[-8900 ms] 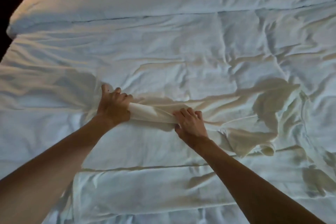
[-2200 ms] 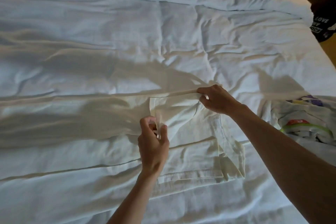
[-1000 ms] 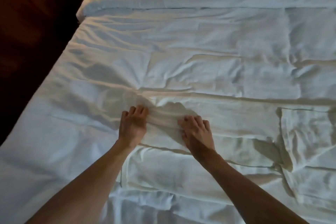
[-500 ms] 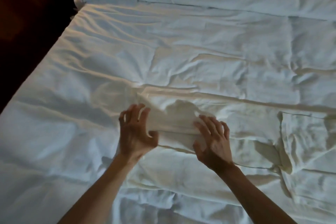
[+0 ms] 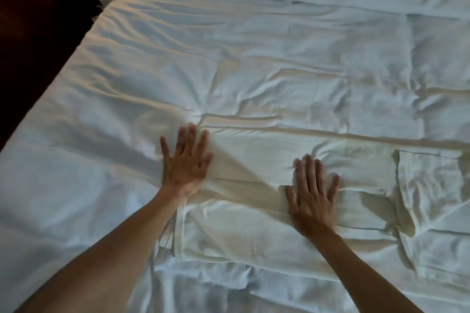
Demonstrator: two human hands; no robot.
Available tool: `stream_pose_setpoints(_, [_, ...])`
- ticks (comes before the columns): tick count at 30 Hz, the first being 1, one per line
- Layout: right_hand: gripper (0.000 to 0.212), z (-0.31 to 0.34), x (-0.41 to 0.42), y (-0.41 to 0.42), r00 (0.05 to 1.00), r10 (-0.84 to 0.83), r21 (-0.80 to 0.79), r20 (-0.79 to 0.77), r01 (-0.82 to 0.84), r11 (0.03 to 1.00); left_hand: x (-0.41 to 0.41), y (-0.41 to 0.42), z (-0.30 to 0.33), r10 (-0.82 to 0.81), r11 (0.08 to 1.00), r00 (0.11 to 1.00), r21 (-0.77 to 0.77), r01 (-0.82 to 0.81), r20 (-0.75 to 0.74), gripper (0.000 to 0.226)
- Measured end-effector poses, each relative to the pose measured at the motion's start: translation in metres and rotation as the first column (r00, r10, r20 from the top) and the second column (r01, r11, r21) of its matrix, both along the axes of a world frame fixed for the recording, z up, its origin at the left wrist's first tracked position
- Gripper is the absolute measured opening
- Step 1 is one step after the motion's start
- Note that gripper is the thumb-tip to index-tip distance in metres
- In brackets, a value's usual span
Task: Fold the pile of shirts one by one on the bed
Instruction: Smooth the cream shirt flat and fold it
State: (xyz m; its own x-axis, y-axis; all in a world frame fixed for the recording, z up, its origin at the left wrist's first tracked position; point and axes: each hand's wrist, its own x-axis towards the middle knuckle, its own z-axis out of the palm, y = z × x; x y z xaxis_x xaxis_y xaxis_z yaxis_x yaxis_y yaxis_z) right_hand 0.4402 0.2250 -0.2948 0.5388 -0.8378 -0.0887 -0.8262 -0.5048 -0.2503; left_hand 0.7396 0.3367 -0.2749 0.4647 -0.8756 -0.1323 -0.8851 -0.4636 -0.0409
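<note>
Nearest, the shirt (image 5: 254,231), white on the white bed (image 5: 292,63), lies folded into a long band that runs left to right. Its left fold edge sits just right of the left forearm, and a loose part, perhaps a sleeve, trails off to the right.

On the band's far half both hands lie flat, fingers straight and spread, gripping nothing. The left hand (image 5: 187,162) presses at the band's far left corner, partly on the quilt. The right hand (image 5: 312,195) presses well to the right, with cloth puckered round its fingertips.

The step in hand looks like smoothing a fresh fold. Next, the band probably wants folding across its length, which calls for pinching one end with both hands and carrying it over to the other.

Half a second ago the fingers were curled, lifting a fold of cloth between the hands; now that fold is laid down and the hands are spread wider apart. The pile of shirts is out of view here.
</note>
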Motion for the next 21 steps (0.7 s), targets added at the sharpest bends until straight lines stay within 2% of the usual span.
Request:
stream_pose_setpoints(1, [0.068, 0.004, 0.003, 0.005, 0.999, -0.027, 0.011, 0.042, 0.027, 1.0, 0.004, -0.001, 0.005, 0.027, 1.0, 1.0, -0.01, -0.027, -0.009, 0.062])
stream_pose_setpoints(3, [0.075, 0.018, 0.017, 0.029, 0.982, -0.012, 0.02, 0.188, 0.009, 1.0, 0.002, -0.013, 0.014, -0.024, 0.995, 0.996, -0.1, 0.016, -0.08, 0.06])
stream_pose_setpoints(5, [0.084, 0.039, 0.04, 0.076, 0.922, 0.188, -0.011, 0.338, -0.196, 0.98, 0.005, -0.028, 0.021, -0.101, 0.977, 0.988, -0.197, 0.076, -0.117, 0.054])
stream_pose_setpoints(6, [0.082, 0.047, 0.052, 0.102, 0.864, 0.313, -0.024, 0.394, -0.33, 0.944, 0.007, -0.034, 0.025, -0.121, 0.977, 0.986, -0.192, 0.096, -0.119, 0.053])
stream_pose_setpoints(8, [0.073, 0.054, 0.075, 0.146, 0.778, 0.493, -0.017, 0.389, -0.529, 0.849, 0.011, -0.048, 0.034, -0.115, 0.992, 0.98, -0.069, 0.105, -0.164, 0.053])
stream_pose_setpoints(10, [0.064, 0.051, 0.094, 0.167, 0.797, 0.522, 0.038, 0.303, -0.558, 0.829, 0.016, -0.062, 0.044, -0.071, 0.995, 0.981, 0.062, 0.083, -0.181, 0.05])
stream_pose_setpoints(12, [0.044, 0.045, 0.107, 0.17, 0.845, 0.434, 0.089, 0.312, -0.481, 0.872, 0.019, -0.074, 0.056, -0.059, 0.991, 0.99, 0.108, 0.074, -0.131, 0.043])
stream_pose_setpoints(14, [0.025, 0.045, 0.111, 0.165, 0.838, 0.301, 0.151, 0.456, -0.406, 0.901, 0.019, -0.082, 0.074, -0.025, 0.996, 0.989, 0.085, 0.038, -0.147, 0.03])
stream_pose_setpoints(15, [0.021, 0.049, 0.109, 0.161, 0.817, 0.195, 0.207, 0.543, -0.356, 0.911, 0.018, -0.085, 0.083, 0.035, 0.998, 0.975, 0.059, -0.023, -0.219, 0.022])
stream_pose_setpoints(17, [0.017, 0.066, 0.094, 0.147, 0.746, -0.081, 0.369, 0.661, -0.229, 0.901, 0.011, -0.091, 0.103, 0.186, 0.982, 0.882, 0.048, -0.183, -0.432, 0.018])
stream_pose_setpoints(19, [0.011, 0.084, 0.065, 0.133, 0.629, -0.334, 0.505, 0.702, -0.11, 0.856, -0.008, -0.102, 0.123, 0.19, 0.974, 0.812, 0.0, -0.228, -0.553, 0.026])
stream_pose_setpoints(21, [0.022, 0.094, 0.027, 0.121, 0.51, -0.518, 0.583, 0.686, 0.039, 0.811, -0.039, -0.121, 0.133, 0.157, 0.969, 0.75, -0.047, -0.243, -0.642, 0.028])
